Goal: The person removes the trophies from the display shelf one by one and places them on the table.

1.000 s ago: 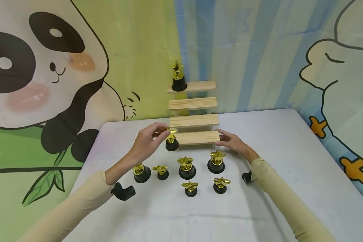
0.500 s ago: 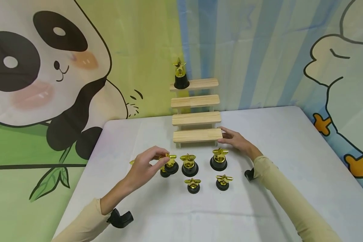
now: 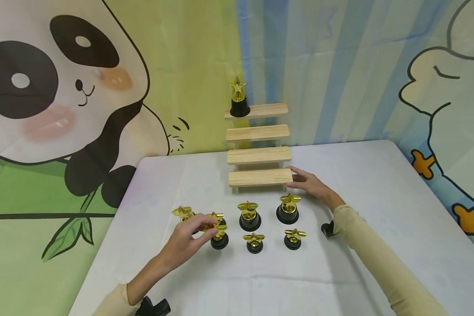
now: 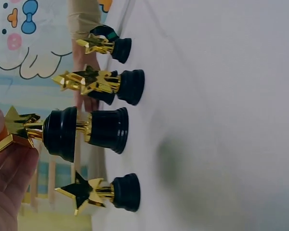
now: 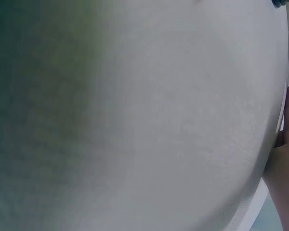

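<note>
The left hand (image 3: 187, 243) pinches the gold star of a small star trophy (image 3: 219, 235) that stands upright on the white table (image 3: 260, 281), star up and black base down, left of the front row, while the right hand (image 3: 310, 183), fingers straight, touches the stepped wooden stand (image 3: 260, 177).

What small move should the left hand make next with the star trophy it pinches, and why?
Probably let go. The left hand pinches the gold star of a small trophy whose black base appears to sit on the table, in the front row beside two others. The right hand rests at the lowest step of the wooden stand. Opening the fingers gently should leave it upright.
</note>
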Demonstrator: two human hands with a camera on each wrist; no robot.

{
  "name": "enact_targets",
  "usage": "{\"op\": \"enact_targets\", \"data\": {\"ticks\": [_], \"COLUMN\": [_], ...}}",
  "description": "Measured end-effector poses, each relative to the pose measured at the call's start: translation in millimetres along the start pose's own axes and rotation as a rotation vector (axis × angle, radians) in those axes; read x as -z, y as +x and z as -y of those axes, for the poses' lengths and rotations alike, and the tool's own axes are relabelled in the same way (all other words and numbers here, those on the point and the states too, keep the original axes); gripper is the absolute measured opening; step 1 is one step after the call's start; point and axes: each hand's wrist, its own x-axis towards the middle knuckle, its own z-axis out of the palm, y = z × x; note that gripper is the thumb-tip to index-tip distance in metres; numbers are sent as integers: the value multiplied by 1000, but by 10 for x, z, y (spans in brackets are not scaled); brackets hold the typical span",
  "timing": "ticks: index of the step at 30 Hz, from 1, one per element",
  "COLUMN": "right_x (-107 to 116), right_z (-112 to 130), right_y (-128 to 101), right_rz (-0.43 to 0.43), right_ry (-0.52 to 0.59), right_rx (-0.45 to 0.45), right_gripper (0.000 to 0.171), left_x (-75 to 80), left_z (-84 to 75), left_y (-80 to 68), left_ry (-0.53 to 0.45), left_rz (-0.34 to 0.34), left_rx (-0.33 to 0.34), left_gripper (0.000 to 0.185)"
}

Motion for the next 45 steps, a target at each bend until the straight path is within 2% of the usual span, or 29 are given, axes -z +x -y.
{"op": "enact_targets", "data": {"ticks": [4, 12, 15, 23, 26, 31, 33, 35, 38, 45], "right_x": [-16, -18, -19, -39, -37, -22, -15, -6, 6, -27], "right_z": [4, -6, -1, 14, 11, 5, 3, 3, 10, -28], "right_y": [-3, 9, 4, 5, 1, 0, 4, 10, 16, 36], "right_rz": [-3, 2, -1, 4, 1, 0, 0, 1, -1, 0], "right_ry": [-1, 2, 8, 6, 15, 4, 2, -5, -7, 0], "right_rx": [-25, -33, -39, -48, -46, -38, -42, -39, -27, -38], "right_gripper": [83, 86, 87, 91, 91, 93, 94, 94, 93, 89], "left_x": [-72, -199, -234, -323, -342, -334, -296, -221, -36, 451], "left_z": [73, 203, 233, 303, 317, 338, 331, 303, 238, 187], "left_y": [-78, -189, -210, -285, -305, -329, -316, -260, -59, 713], "left_ry": [23, 15, -1, -80, -88, -38, -9, 11, 12, -7], "left_rz": [19, 36, 41, 46, 47, 44, 39, 29, -3, -95], "left_rx": [-26, -15, 6, -37, -20, 27, 12, -8, -26, 1], "left_gripper": [24, 24, 23, 23, 23, 27, 33, 38, 36, 23]}}
